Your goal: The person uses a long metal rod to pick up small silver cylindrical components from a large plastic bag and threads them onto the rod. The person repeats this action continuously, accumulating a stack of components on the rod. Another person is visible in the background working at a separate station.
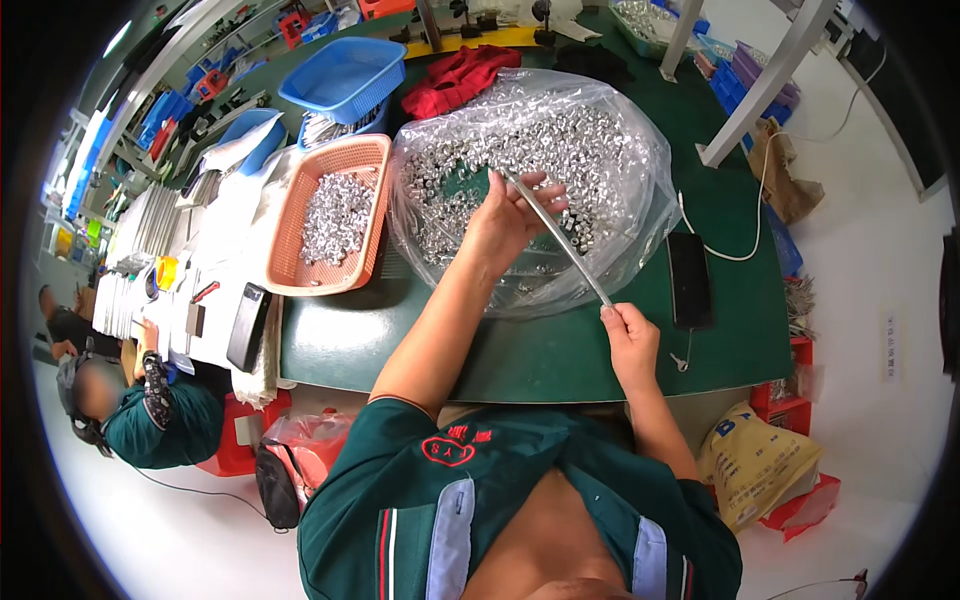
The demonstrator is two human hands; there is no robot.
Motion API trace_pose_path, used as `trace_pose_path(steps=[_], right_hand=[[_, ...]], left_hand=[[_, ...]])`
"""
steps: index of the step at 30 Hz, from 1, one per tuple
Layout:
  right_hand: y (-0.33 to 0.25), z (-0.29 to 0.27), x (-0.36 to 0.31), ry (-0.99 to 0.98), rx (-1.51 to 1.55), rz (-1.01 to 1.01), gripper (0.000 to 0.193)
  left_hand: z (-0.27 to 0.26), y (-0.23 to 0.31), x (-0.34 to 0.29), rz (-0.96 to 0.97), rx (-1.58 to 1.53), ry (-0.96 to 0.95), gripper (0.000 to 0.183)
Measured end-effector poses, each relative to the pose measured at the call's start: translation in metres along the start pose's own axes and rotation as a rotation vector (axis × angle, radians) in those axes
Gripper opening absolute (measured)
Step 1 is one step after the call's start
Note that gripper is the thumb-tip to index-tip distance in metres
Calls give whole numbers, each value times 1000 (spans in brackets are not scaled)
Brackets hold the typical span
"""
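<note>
A slim silver metal rod slants over the bag of small parts, its far end to the left. My left hand is palm up at that far end, with the rod lying across its fingers and the thumb beside it. The near end is pinched between the thumb and fingers of my right hand. Beneath the rod, a wide clear plastic bag lies spread out, holding many small shiny metal pieces. Part of the green table shows through a gap in them.
Left of the bag, an orange basket holds similar pieces. Behind it are stacked blue baskets and a red cloth. A black phone with a white cable lies right. Another person works at the left. A grey post stands back right.
</note>
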State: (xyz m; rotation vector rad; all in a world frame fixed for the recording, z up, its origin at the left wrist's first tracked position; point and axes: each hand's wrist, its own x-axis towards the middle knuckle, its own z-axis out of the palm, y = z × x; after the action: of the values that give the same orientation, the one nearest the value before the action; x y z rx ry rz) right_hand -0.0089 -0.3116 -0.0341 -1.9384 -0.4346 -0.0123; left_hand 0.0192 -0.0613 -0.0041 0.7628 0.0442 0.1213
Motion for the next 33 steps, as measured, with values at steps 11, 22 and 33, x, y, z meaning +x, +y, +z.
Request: trace_pose_path(steps=[11,22,33], right_hand=[[-98,53,46,-774,802,486,17],[-143,108,21,-1041,843,605,19],[-103,-8,-12,-685,772,342,18]], left_hand=[[12,15,-99,-53,233,10,46],[-35,89,-127,96,204,611,43],[-106,175,-103,2,-33,699,65]])
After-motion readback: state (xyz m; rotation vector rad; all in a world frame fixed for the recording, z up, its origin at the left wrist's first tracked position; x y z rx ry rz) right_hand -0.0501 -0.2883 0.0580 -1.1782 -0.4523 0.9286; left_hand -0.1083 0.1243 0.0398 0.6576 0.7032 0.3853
